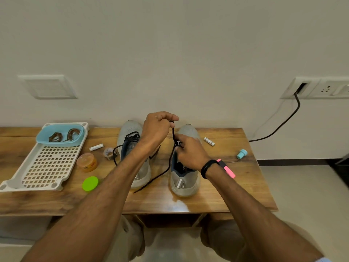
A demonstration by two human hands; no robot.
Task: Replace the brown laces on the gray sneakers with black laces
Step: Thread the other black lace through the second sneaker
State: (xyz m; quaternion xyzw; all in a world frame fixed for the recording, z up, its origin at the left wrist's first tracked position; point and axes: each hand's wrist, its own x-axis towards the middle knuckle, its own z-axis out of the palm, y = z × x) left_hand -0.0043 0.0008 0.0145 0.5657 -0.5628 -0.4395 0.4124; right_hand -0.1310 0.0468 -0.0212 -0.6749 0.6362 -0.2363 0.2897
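Observation:
Two gray sneakers stand toes-away on the wooden table (pixel 226 186). The left sneaker (pixel 130 129) carries black lacing, partly hidden by my forearm. Over the right sneaker (pixel 186 184), my left hand (pixel 157 127) is raised and pinches one end of a black lace (pixel 172 132), which runs taut down to the eyelets. My right hand (pixel 190 154) rests on the right sneaker's tongue area, fingers curled on the lace there. The lace's other end (pixel 151 181) trails across the table between the shoes. The brown laces (pixel 63 135) lie coiled in a light blue tub (pixel 40 138).
The tub sits on a white perforated tray (pixel 47 167) at left. Near it lie an orange jar (pixel 87 162), a green lid (pixel 90 183), a tape roll (pixel 108 153) and a white tube (pixel 96 147). Right of the shoes are a patterned tube (pixel 209 141), a teal cap (pixel 242 153) and a black cable (pixel 279 127).

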